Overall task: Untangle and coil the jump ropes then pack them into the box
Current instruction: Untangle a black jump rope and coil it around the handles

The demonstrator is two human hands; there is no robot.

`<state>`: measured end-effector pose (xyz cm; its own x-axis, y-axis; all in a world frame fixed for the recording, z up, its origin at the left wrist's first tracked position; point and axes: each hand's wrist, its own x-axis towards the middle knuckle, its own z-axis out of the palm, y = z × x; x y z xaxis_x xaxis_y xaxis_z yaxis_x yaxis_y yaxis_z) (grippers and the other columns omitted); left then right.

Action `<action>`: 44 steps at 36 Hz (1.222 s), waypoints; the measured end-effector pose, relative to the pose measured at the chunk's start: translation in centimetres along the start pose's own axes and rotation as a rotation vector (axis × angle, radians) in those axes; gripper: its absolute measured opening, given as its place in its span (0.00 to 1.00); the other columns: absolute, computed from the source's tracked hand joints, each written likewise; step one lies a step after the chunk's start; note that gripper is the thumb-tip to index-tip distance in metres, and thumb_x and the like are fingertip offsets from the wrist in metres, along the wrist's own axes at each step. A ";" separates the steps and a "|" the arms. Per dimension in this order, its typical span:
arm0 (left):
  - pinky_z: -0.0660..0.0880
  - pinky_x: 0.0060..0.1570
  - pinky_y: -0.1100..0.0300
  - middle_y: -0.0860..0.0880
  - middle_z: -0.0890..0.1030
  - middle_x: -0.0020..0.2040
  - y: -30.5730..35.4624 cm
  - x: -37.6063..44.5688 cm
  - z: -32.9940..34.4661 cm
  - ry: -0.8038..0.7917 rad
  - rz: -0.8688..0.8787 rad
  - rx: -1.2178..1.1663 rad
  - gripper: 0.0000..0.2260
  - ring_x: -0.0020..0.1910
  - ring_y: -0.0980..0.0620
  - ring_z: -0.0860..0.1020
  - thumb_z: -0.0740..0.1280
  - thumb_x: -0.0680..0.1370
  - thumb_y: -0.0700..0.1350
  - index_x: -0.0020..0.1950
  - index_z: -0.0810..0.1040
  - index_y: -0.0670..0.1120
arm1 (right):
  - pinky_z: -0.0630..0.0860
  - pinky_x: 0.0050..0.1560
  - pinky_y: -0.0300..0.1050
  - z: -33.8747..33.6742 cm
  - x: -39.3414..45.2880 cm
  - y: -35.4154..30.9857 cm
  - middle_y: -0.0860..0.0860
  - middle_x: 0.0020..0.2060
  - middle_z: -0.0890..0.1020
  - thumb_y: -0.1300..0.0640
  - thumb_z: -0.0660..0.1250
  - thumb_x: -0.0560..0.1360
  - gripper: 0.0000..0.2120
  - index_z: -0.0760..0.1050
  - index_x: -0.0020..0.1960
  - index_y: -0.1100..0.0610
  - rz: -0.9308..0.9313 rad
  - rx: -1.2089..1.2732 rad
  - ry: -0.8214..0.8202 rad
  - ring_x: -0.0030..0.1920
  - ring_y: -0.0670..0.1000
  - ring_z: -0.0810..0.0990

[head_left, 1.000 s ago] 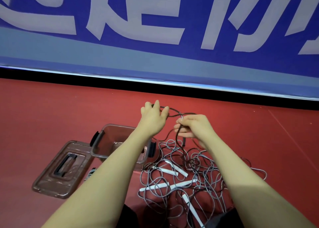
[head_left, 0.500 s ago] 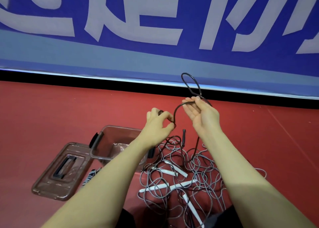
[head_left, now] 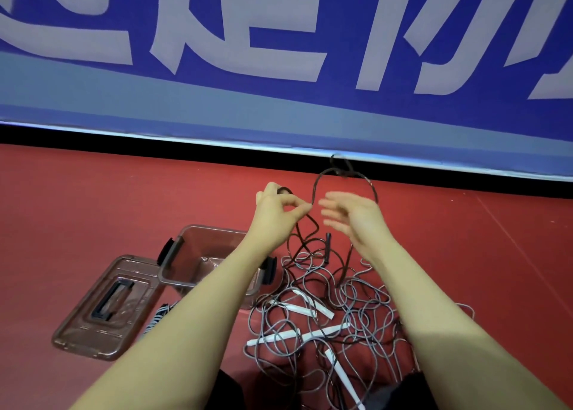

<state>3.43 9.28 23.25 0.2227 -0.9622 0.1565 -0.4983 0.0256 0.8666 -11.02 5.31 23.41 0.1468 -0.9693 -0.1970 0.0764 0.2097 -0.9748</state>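
Two hands over red floor (head_left: 93,211): left hand (head_left: 280,211) pinches dark rope (head_left: 319,189), right hand (head_left: 356,217) spread.

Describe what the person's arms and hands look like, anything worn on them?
Both forearms are bare as far up as the view shows, with no sleeve in sight. The left hand and the right hand wear no gloves, and no watch, bracelet or ring shows on either. The right hand's fingertips are motion-blurred, so small details there cannot be told.
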 end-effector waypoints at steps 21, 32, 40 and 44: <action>0.64 0.47 0.65 0.51 0.71 0.44 0.6 0.9 -2.3 0.133 -0.020 -0.127 0.09 0.48 0.55 0.72 0.66 0.78 0.47 0.43 0.83 0.45 | 0.75 0.42 0.41 1.0 -0.9 2.7 0.55 0.43 0.83 0.60 0.70 0.74 0.03 0.80 0.46 0.59 -0.057 -0.537 -0.438 0.42 0.49 0.79; 0.69 0.50 0.54 0.46 0.72 0.46 -2.3 -0.1 -1.0 -0.185 -0.022 0.059 0.15 0.50 0.45 0.70 0.63 0.74 0.41 0.59 0.71 0.54 | 0.78 0.41 0.36 1.7 -0.5 0.5 0.56 0.40 0.82 0.65 0.61 0.78 0.05 0.76 0.48 0.63 -0.083 0.109 -0.165 0.36 0.47 0.77; 0.63 0.50 0.59 0.47 0.71 0.46 -3.1 -0.7 -0.4 -0.182 0.039 0.224 0.09 0.52 0.49 0.67 0.65 0.78 0.50 0.50 0.81 0.47 | 0.78 0.38 0.37 1.8 -0.5 -1.1 0.54 0.35 0.83 0.67 0.60 0.79 0.06 0.75 0.47 0.64 -0.086 0.542 -0.077 0.34 0.47 0.80; 0.62 0.49 0.62 0.47 0.72 0.45 -2.9 -0.4 -0.4 -0.139 0.084 0.204 0.08 0.52 0.47 0.68 0.66 0.78 0.48 0.50 0.83 0.47 | 0.78 0.37 0.36 1.5 -0.5 -1.8 0.54 0.35 0.83 0.66 0.60 0.79 0.07 0.75 0.46 0.63 -0.108 0.650 -0.062 0.34 0.47 0.80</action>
<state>5.15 9.72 20.87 0.0635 -0.9874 0.1448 -0.6723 0.0649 0.7374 -9.80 5.60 25.41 0.1603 -0.9841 -0.0761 0.6710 0.1652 -0.7228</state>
